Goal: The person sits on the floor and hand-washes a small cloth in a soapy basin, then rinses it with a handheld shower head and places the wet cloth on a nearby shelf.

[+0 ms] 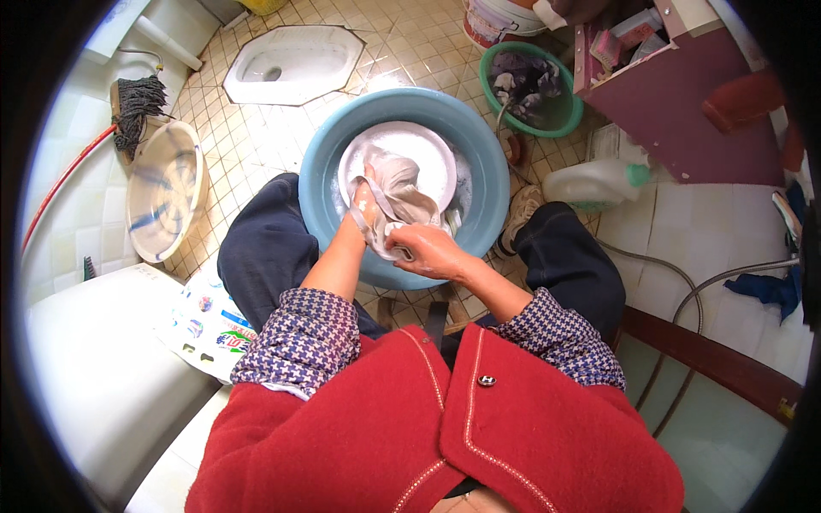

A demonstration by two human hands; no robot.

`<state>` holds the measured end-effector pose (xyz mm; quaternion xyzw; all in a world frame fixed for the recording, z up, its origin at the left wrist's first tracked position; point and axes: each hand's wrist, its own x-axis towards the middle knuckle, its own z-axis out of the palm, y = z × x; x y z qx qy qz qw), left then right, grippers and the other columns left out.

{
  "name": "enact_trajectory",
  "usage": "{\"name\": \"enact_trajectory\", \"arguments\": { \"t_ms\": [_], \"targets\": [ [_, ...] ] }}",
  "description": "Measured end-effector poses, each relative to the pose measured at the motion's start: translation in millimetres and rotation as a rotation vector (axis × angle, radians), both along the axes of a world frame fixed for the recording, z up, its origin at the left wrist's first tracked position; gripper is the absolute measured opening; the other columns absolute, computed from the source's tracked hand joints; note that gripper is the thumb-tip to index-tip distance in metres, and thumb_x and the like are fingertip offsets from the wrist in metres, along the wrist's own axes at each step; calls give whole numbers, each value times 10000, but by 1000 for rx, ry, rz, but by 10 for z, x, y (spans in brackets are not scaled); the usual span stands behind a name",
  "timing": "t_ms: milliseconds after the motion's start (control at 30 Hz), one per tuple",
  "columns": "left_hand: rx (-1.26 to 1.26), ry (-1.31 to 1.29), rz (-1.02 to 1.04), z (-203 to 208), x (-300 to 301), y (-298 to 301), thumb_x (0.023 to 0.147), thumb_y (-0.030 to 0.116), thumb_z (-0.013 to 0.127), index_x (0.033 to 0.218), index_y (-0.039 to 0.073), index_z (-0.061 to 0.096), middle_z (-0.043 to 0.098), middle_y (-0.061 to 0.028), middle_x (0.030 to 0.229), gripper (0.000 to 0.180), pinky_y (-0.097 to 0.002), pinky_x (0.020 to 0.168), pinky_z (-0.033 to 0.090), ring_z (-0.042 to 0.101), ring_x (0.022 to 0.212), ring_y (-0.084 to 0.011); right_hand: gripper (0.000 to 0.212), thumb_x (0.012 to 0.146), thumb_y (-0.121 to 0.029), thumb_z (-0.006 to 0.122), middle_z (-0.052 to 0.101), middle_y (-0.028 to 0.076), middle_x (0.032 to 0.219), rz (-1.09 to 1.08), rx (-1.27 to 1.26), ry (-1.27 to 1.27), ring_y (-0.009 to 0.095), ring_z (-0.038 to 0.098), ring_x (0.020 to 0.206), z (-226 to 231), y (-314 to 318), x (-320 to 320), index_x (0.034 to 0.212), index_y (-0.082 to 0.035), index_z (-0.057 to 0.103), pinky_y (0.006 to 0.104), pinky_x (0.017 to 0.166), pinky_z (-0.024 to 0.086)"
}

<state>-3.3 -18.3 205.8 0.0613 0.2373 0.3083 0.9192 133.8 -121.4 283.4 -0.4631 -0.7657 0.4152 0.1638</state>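
Observation:
A pale beige wet cloth is bunched up between my hands, over a small whitish basin that sits inside a large blue tub. My left hand is partly wrapped by the cloth, and a strip of fabric crosses its wrist. The fingers of that hand are mostly hidden. Closer to me, my right hand is closed around a gathered fold of the same cloth. Suds and water show in the tub around the small basin.
A green basin with dark clothes in it stands at the far right. Beside it lies a white jug with a green cap. A squat toilet is set into the tiled floor. At left, a beige basin leans against the wall.

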Motion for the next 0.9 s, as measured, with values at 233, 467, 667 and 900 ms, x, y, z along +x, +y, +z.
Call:
{"name": "enact_trajectory", "arguments": {
  "t_ms": [233,467,667,900],
  "targets": [
    [-21,185,-42,181,56,144,905,461,407,1249,20,431,532,-151,1172,560,-394,930,435,541,1053,-255,395,725,-238,669,608,118,963,-615,-72,97,242,583,888,207,330,410,1063,-58,574,337,758,469],
    [750,749,-402,737,205,142,692,86,667,1173,15,495,576,-59,1069,515,-295,766,460,547,952,-148,708,677,-182,686,476,156,1226,-308,623,-430,322,430,1161,217,579,381,1301,-100,359,382,903,399],
    [1084,748,45,861,242,294,658,101,706,800,-3,665,638,-15,714,181,-262,703,463,580,711,-98,403,724,-85,564,610,192,897,-482,218,-136,398,565,871,246,861,429,1123,-111,514,456,733,456],
    [400,1245,89,158,122,105,710,514,672,1282,91,405,461,-193,1182,761,-433,916,391,433,1144,-349,250,709,-79,501,618,203,794,-609,21,168,327,622,801,145,1039,474,921,-26,623,359,728,470]
  ]
}}
